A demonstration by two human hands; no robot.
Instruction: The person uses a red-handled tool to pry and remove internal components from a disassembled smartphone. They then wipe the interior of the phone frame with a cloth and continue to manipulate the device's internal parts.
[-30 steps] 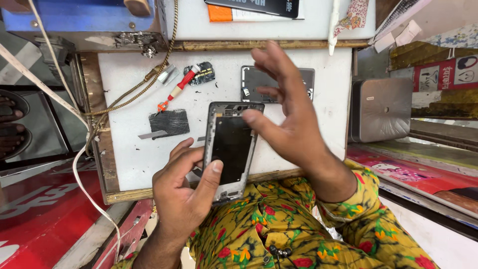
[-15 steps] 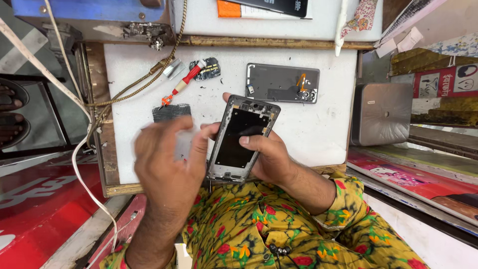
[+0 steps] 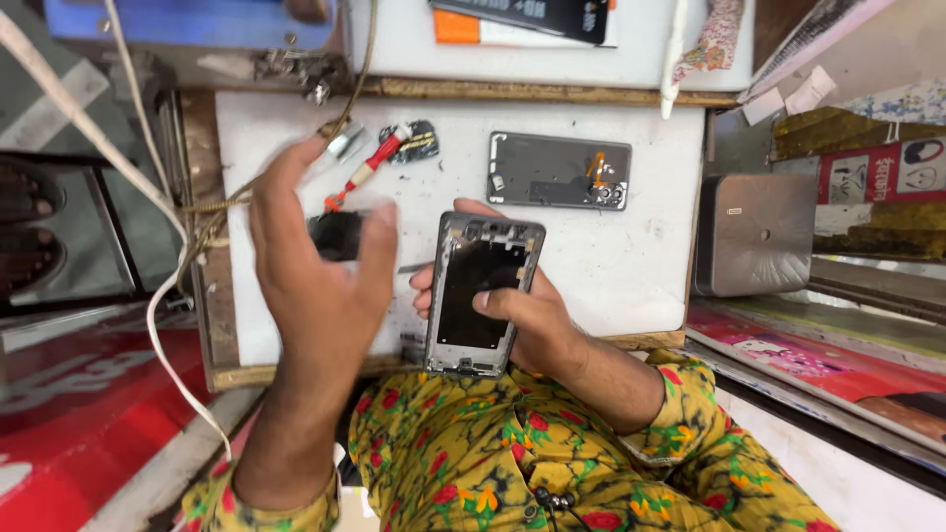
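The right hand (image 3: 522,325) grips an opened phone frame (image 3: 480,293), thumb across its dark inner face and fingers behind, the long axis running away from the body with the top end tilted slightly right. The left hand (image 3: 320,271) hovers just left of it, fingers spread and holding nothing. Beyond the right hand's fingertips a grey back cover (image 3: 559,170) lies crosswise on the white work board (image 3: 641,256); a red-handled tool (image 3: 370,169) lies beyond the left hand.

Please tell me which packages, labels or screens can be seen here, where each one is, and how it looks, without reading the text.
Flat box: top shelf, centre; black, orange and white.
Printed carton: far right; red with pale panels.
Phone frame: held in the right hand; grey rim, dark unlit middle.
Phone back cover: white worktop; grey rectangle.
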